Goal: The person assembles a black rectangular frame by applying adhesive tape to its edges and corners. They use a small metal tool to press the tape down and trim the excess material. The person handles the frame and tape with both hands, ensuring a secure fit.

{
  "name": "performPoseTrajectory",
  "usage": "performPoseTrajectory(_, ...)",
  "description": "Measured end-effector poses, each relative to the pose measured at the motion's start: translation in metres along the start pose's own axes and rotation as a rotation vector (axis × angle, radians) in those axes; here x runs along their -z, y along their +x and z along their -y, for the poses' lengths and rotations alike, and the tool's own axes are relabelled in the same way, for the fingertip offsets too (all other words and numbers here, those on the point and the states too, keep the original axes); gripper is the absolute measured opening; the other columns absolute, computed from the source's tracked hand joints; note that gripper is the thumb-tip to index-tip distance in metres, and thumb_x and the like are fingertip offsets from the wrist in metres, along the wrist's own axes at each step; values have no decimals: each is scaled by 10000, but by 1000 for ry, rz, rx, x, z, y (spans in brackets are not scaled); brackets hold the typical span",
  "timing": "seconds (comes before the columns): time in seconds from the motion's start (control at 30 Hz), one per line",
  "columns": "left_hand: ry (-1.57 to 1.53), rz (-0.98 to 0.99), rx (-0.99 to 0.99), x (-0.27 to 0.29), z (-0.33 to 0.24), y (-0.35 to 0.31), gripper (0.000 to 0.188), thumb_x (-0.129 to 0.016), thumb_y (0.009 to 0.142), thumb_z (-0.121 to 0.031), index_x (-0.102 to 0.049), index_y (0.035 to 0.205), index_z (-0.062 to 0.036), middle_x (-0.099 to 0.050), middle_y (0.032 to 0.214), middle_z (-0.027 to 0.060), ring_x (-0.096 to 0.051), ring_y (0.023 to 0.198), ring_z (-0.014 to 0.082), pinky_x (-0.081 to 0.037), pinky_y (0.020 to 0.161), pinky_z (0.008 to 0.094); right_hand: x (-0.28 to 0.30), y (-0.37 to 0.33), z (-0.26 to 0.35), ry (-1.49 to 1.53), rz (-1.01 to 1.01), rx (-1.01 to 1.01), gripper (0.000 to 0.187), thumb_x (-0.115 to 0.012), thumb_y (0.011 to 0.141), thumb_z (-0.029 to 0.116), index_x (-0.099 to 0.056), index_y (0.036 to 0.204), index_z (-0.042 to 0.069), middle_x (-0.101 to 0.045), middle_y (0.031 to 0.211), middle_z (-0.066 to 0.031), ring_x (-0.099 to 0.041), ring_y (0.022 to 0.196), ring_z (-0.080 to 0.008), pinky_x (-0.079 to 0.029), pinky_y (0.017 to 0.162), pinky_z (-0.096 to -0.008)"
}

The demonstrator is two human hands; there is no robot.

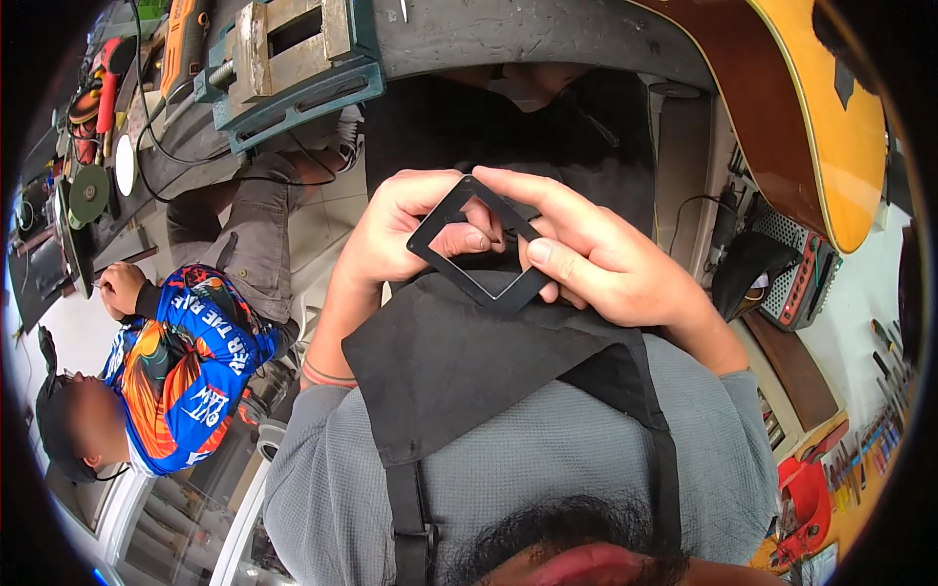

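A thin black rectangular frame (457, 277) with a large opening is held in front of my dark apron, tilted so that one corner points up. Its corners seem to have small holes. My left hand (405, 220) grips the upper left side, with curled fingers showing through the opening. On the other side, my right hand (616, 264) pinches the right edge, thumb on the face and index finger stretched along the top. Both hands are closed on the frame, and parts of its edges are hidden by fingers.
A grey workbench (459, 37) runs across the far side, with a green vise (293, 88) at the left. A guitar (831, 137) juts in at upper right. Another person (195, 342) sits at left beside a grinding disc (89, 190). Hand tools (884, 381) line the right.
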State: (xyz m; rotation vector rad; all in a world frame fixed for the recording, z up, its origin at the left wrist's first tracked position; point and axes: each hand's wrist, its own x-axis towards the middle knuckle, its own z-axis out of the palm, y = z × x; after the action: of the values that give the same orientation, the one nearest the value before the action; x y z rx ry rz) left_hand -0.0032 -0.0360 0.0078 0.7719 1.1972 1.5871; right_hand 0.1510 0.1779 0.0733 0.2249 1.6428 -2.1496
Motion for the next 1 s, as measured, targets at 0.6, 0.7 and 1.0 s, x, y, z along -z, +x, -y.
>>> performPoseTrajectory(0.6,-28,-77,57,-14,-10,1,139,-859,909,-54,-793,1014,9,-786,943,83,-729,858,147,-568,763,298,-3,-2,8,71,11,-83,562,-492,1111,94,-412,1666,133,-642,963,-20,-624,758,-71,-545,703,-254)
performPoseTrajectory(0.7,-70,-110,122,-19,-11,-1,125,-853,909,-50,-789,998,12,-784,929,83,-723,842,139,-563,753,289,-3,-1,6,112,0,-53,526,-492,1134,118,-389,1646,62,-637,922,2,-602,704,-38,-509,649,-210)
performPoseTrajectory(1.0,-213,-233,192,-37,-5,-8,140,-848,925,-90,-764,946,21,-771,820,99,-735,730,131,-570,666,258,-5,-1,-10,306,-8,-39,542,-554,1132,207,-406,1631,55,-670,1034,-14,-500,677,-16,-422,612,-181)
